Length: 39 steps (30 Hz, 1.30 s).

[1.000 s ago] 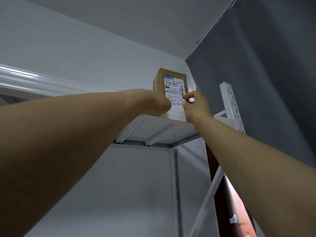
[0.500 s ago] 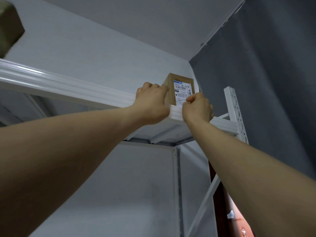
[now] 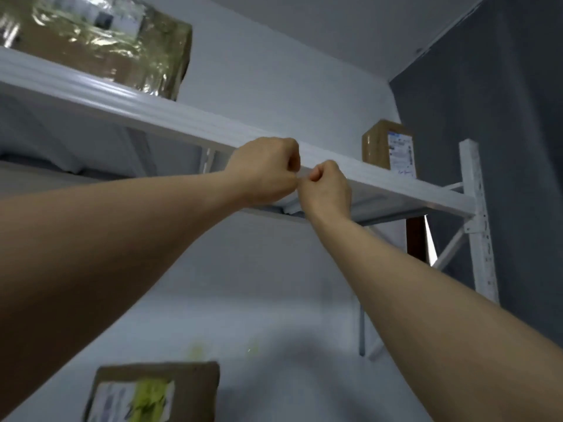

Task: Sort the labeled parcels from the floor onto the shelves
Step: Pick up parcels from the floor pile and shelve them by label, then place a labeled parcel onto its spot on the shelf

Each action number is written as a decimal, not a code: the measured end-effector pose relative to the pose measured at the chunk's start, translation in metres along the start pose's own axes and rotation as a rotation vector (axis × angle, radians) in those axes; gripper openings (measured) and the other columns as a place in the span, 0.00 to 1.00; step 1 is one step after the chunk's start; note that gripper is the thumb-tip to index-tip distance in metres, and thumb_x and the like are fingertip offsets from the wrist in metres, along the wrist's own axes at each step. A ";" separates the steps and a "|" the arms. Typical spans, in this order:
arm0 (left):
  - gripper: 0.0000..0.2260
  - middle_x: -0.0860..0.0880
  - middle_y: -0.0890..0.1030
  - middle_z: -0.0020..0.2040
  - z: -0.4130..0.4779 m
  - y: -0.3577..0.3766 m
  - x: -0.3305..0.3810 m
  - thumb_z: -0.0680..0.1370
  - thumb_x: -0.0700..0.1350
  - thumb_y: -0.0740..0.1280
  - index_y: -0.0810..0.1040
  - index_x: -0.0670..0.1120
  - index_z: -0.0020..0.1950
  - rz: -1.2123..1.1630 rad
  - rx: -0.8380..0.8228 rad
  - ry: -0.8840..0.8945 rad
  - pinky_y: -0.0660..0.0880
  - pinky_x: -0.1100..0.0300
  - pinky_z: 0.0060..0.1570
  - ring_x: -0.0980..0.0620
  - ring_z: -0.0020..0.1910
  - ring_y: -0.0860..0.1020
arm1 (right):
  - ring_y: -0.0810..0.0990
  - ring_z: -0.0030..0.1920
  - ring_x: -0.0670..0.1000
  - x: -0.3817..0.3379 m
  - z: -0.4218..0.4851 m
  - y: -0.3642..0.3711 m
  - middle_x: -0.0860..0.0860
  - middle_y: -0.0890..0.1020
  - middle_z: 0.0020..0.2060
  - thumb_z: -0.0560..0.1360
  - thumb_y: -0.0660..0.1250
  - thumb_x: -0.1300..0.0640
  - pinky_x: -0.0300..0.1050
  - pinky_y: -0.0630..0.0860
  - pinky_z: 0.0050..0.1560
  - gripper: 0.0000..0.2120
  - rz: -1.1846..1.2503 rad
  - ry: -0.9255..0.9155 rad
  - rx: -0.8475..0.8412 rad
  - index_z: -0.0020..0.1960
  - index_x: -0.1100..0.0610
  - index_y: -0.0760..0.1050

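White shelf (image 3: pixel 182 117), brown parcel (image 3: pixel 376 144), white label (image 3: pixel 401 153)

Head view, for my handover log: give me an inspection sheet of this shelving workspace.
Surface: white metal shelf, seen from below.
Job's things: small labelled parcel upright at its right end; film-wrapped parcel further left; third parcel lower down, blurred.
Clutter: nothing seen.
Hands: left hand and right hand curled, holding nothing, before the shelf edge.
Cables: nothing seen.
Surroundings: white wall, dark grey wall, white upright.
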<state>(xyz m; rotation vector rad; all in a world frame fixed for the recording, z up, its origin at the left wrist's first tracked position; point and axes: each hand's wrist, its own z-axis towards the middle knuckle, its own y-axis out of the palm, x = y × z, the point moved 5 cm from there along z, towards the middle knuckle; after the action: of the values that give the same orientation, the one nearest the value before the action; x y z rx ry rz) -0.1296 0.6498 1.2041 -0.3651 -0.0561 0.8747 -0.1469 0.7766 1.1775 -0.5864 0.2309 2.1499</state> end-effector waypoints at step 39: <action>0.07 0.51 0.79 0.41 -0.788 -0.045 -0.097 0.80 0.48 0.67 0.79 0.47 0.45 -0.200 -1.309 -1.313 0.72 0.60 0.39 0.50 0.42 0.78 | 0.82 0.34 0.51 0.089 -0.746 0.127 0.55 0.85 0.36 0.79 0.65 0.49 0.49 0.79 0.42 0.17 -0.017 0.546 -1.675 0.37 0.58 0.74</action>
<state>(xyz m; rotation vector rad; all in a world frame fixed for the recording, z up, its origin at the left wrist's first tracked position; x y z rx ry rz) -0.0044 0.3220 0.4909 -0.9031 -1.9062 0.6383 -0.0499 0.4908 0.4779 -2.0131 -1.4041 1.6616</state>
